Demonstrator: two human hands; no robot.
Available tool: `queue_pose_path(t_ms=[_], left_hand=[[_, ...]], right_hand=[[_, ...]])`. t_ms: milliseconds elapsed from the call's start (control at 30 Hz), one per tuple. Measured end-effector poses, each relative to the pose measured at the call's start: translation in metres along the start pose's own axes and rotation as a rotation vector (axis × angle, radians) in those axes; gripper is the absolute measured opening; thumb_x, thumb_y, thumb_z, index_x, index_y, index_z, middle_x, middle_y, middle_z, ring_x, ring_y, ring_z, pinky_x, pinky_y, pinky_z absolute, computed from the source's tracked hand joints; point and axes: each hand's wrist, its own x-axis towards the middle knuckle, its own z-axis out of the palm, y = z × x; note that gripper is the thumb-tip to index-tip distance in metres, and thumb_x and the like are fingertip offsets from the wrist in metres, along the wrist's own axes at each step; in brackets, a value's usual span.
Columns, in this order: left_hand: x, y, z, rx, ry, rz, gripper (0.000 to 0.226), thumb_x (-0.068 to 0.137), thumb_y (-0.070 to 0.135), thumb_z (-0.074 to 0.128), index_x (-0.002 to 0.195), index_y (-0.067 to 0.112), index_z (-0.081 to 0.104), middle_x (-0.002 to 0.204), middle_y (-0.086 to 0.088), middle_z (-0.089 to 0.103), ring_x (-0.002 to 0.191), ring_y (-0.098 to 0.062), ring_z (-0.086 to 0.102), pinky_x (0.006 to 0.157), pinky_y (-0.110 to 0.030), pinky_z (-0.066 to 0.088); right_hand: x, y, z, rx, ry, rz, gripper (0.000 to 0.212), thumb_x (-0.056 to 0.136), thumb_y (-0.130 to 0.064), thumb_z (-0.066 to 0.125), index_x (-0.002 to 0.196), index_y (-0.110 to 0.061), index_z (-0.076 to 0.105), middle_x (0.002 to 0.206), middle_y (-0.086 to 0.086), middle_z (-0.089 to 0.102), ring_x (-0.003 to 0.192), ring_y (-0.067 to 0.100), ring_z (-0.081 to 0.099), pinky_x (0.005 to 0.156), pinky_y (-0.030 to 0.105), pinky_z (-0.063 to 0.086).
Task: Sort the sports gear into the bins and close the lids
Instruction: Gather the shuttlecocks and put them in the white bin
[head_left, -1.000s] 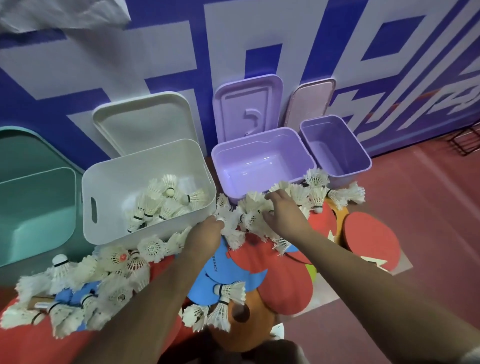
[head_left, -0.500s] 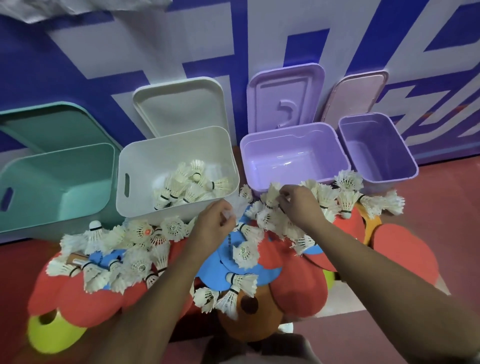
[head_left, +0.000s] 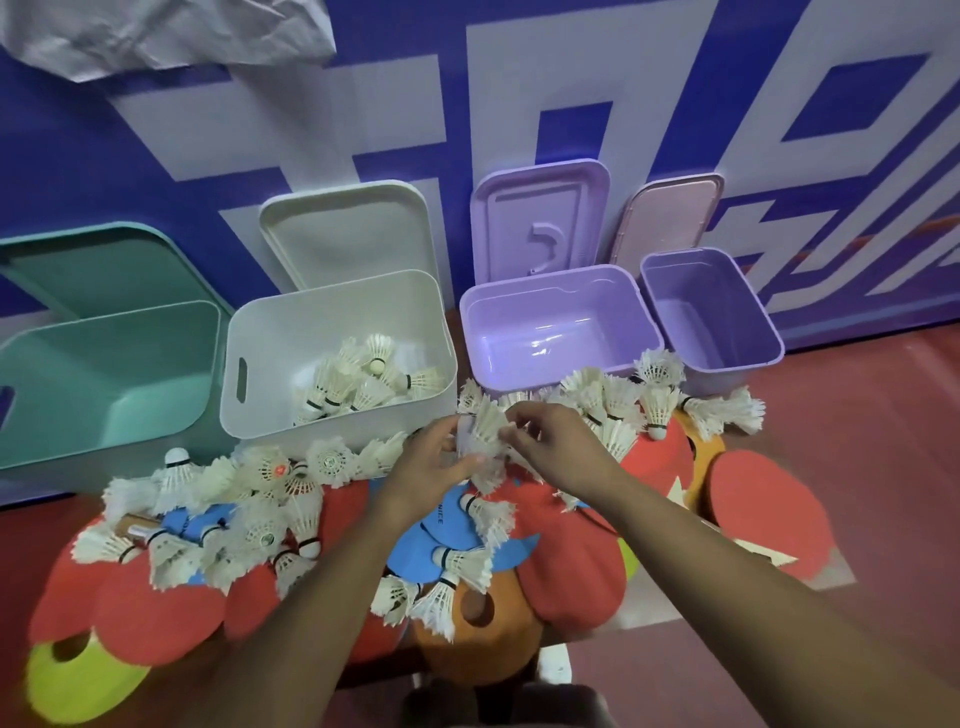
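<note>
White feather shuttlecocks lie scattered over red and blue table tennis paddles (head_left: 566, 566) on the floor. My left hand (head_left: 434, 465) and my right hand (head_left: 553, 447) meet in the middle, both gripping a bunch of shuttlecocks (head_left: 485, 434) just in front of the bins. The white bin (head_left: 270, 364) holds several shuttlecocks (head_left: 363, 382). The lilac bin (head_left: 561, 291) is empty, as are the small purple bin (head_left: 763, 322) and the teal bin (head_left: 104, 332). All four lids lean open against the wall.
A pile of shuttlecocks (head_left: 223, 514) lies at the left, another (head_left: 649, 400) at the right. Orange (head_left: 483, 649) and yellow (head_left: 67, 675) disc cones lie near me. A blue and white wall stands behind the bins; red floor extends right.
My hands have come together over the middle and gathered shuttlecocks between them. The camera has moved closer and shifted left, so the bins now sit further right.
</note>
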Motion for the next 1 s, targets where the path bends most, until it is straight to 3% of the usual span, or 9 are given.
queue_pose_path(t_ms=[133,267,367,467,533,633,767,900,1000], left_hand=[[-0.011,-0.012,-0.003,-0.073,-0.036,-0.028,0.053,0.081,0.03,0.076,0.129,0.036,0.051,0.128,0.009,0.061,0.122,-0.005,0.055,0.103,-0.031,0.045],[-0.025,-0.027,-0.008,-0.092,-0.066,-0.104,0.054,0.086,0.018,0.072,0.131,0.035,0.048,0.127,0.014,0.06,0.119,0.0,0.055,0.101,-0.025,0.044],[-0.033,-0.04,-0.015,-0.19,-0.001,-0.136,0.057,0.087,0.01,0.07,0.134,0.031,0.047,0.131,0.007,0.059,0.121,-0.008,0.056,0.103,-0.031,0.045],[-0.039,-0.051,-0.021,-0.218,0.071,-0.163,0.059,0.086,0.006,0.07,0.136,0.026,0.046,0.132,0.004,0.058,0.122,-0.011,0.056,0.103,-0.033,0.045],[-0.043,-0.056,-0.024,-0.204,0.091,-0.17,0.057,0.086,0.008,0.07,0.135,0.026,0.047,0.13,0.005,0.059,0.12,-0.009,0.057,0.102,-0.032,0.046],[-0.049,-0.061,-0.027,-0.203,0.098,-0.169,0.056,0.085,0.009,0.071,0.134,0.024,0.048,0.128,0.006,0.06,0.116,-0.006,0.058,0.098,-0.027,0.047],[-0.053,-0.067,-0.032,-0.188,0.091,-0.18,0.056,0.084,0.01,0.073,0.132,0.024,0.049,0.127,0.005,0.061,0.114,-0.006,0.06,0.097,-0.029,0.049],[-0.056,-0.074,-0.041,-0.173,0.084,-0.183,0.054,0.083,0.007,0.073,0.127,0.028,0.051,0.126,0.004,0.061,0.114,-0.007,0.06,0.098,-0.03,0.048],[-0.058,-0.077,-0.048,-0.139,0.07,-0.176,0.056,0.079,0.011,0.077,0.124,0.034,0.053,0.127,0.003,0.06,0.116,-0.011,0.059,0.099,-0.034,0.049]], right_hand=[[-0.01,0.006,0.023,-0.014,-0.126,-0.016,0.017,0.096,-0.023,0.054,0.083,-0.014,0.06,0.071,0.006,0.063,0.064,0.018,0.058,0.066,0.037,0.047],[-0.019,0.006,0.034,0.254,-0.038,0.081,0.018,0.096,-0.026,0.056,0.112,-0.023,0.065,0.106,-0.01,0.065,0.08,0.003,0.06,0.07,0.013,0.045],[-0.022,0.015,0.045,0.199,0.101,0.226,0.013,0.095,-0.023,0.056,0.091,-0.012,0.062,0.081,-0.002,0.062,0.069,0.012,0.056,0.059,0.024,0.041],[-0.028,0.034,0.067,-0.131,-0.089,0.419,0.043,0.095,-0.034,0.054,0.061,-0.009,0.044,0.055,0.003,0.044,0.052,0.017,0.041,0.052,0.031,0.03],[-0.032,0.04,0.083,-0.176,-0.147,0.53,0.054,0.094,-0.043,0.055,0.054,-0.012,0.036,0.051,0.003,0.038,0.047,0.017,0.037,0.047,0.029,0.027],[-0.031,0.037,0.097,-0.145,-0.119,0.63,0.048,0.092,-0.04,0.057,0.056,-0.013,0.041,0.054,0.0,0.042,0.051,0.016,0.041,0.045,0.025,0.027],[-0.027,0.038,0.107,-0.073,-0.057,0.625,0.046,0.089,-0.017,0.058,0.05,-0.014,0.034,0.048,0.001,0.033,0.044,0.013,0.031,0.042,0.026,0.021],[-0.028,0.035,0.097,-0.034,-0.054,0.503,0.034,0.085,-0.013,0.06,0.055,-0.011,0.044,0.053,0.007,0.045,0.046,0.016,0.038,0.044,0.024,0.026],[-0.025,0.02,0.072,0.019,-0.057,0.369,0.03,0.084,-0.013,0.065,0.061,-0.015,0.045,0.055,-0.002,0.043,0.048,0.01,0.038,0.047,0.024,0.031]])
